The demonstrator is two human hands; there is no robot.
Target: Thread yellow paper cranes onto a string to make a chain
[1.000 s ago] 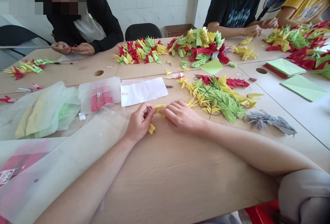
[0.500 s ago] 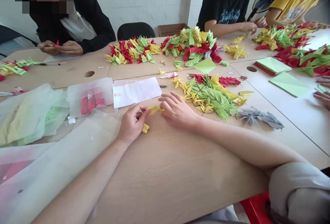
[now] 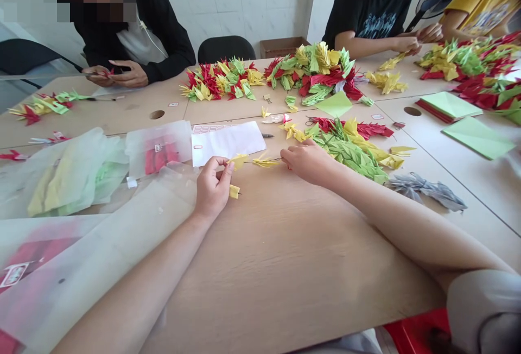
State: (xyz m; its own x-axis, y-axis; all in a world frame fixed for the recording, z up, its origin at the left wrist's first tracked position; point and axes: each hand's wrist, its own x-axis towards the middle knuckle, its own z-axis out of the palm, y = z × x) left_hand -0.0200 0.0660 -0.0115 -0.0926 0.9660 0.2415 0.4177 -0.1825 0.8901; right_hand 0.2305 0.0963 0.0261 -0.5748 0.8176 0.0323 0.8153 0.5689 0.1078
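Over the tabletop (image 3: 264, 267), my left grip (image 3: 214, 185) pinches a yellow folded paper (image 3: 239, 160) and my right grip (image 3: 305, 161) a dark cord (image 3: 276, 159) leading towards it, the paper probably light and easily crushed, best held gently along its folds.

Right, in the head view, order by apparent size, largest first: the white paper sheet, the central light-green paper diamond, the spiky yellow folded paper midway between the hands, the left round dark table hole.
1. White paper sheet
2. Light-green paper diamond
3. Spiky yellow folded paper
4. Round dark hole
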